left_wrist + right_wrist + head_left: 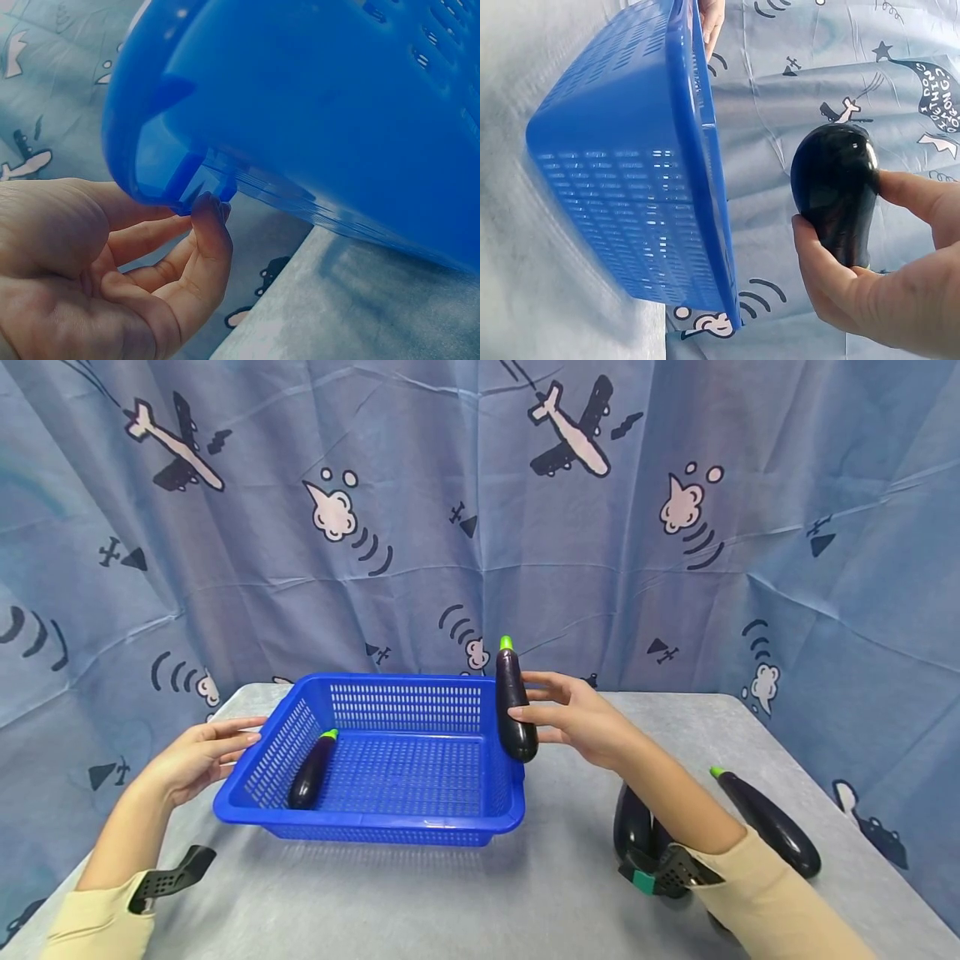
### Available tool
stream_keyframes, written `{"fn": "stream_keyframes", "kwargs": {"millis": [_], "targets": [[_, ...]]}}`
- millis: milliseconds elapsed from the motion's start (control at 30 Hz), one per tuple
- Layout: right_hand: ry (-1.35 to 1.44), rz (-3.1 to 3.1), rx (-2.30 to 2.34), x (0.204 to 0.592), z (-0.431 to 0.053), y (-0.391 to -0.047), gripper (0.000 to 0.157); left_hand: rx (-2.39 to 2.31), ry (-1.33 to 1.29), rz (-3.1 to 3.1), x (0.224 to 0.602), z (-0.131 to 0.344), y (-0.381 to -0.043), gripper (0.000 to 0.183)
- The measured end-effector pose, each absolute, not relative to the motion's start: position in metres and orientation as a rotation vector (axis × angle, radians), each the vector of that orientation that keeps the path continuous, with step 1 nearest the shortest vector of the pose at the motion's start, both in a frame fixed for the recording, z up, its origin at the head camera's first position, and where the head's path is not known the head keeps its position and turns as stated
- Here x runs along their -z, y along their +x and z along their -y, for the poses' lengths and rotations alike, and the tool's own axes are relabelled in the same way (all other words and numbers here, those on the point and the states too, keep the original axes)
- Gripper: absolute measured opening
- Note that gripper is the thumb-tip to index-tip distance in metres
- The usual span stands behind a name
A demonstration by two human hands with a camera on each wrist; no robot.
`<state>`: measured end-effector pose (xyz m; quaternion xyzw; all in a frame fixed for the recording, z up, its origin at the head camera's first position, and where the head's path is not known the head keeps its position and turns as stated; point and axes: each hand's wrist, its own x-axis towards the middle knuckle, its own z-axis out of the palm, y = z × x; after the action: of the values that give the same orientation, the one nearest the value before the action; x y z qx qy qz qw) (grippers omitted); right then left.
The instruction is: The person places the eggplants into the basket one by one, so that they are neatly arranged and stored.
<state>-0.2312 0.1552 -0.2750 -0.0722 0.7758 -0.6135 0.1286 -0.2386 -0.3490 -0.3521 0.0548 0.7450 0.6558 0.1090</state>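
A blue perforated plastic basket [367,820] stands on the table. At its left end my left hand [198,758] holds the rim, with the fingertips bent under the rim's edge [124,142] in the left wrist view. My right hand [581,714] grips a dark purple eggplant [514,706] between thumb and fingers, its green stem end up. This eggplant overlaps the basket's right rim in the head view; the right wrist view shows its rounded end [832,169] beside the rim. Inside the basket, along the left wall, lies another eggplant [311,772].
On the grey table [570,893], an eggplant [768,822] lies at the right. More dark eggplants [633,827] are partly hidden under my right forearm. A blue printed curtain [420,527] hangs behind and around the table.
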Motion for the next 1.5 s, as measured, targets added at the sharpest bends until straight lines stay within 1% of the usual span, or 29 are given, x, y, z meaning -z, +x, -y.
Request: {"fn": "stream_keyframes", "kwargs": {"millis": [200, 567, 800, 1100, 1500], "targets": [[-0.203, -2.207, 1.811, 0.272, -0.146, -0.233, 0.077, -1.929, 0.166, -2.191, 0.351, 0.348, -0.238, 0.031], [-0.214, -2.127, 1.834, 0.269, -0.132, -0.239, 0.084, -1.934, 0.161, -2.184, 0.352, 0.349, -0.238, 0.032], [-0.199, -2.125, 1.839, 0.268, -0.118, -0.242, 0.081, -1.959, 0.162, -2.155, 0.352, 0.348, -0.238, 0.034], [-0.240, -2.119, 1.814, 0.265, -0.098, -0.245, 0.082, -1.969, 0.169, -2.141, 0.352, 0.348, -0.238, 0.035], [-0.242, -2.147, 1.796, 0.266, -0.078, -0.250, 0.080, -1.887, 0.133, -2.232, 0.352, 0.349, -0.239, 0.028]]}}
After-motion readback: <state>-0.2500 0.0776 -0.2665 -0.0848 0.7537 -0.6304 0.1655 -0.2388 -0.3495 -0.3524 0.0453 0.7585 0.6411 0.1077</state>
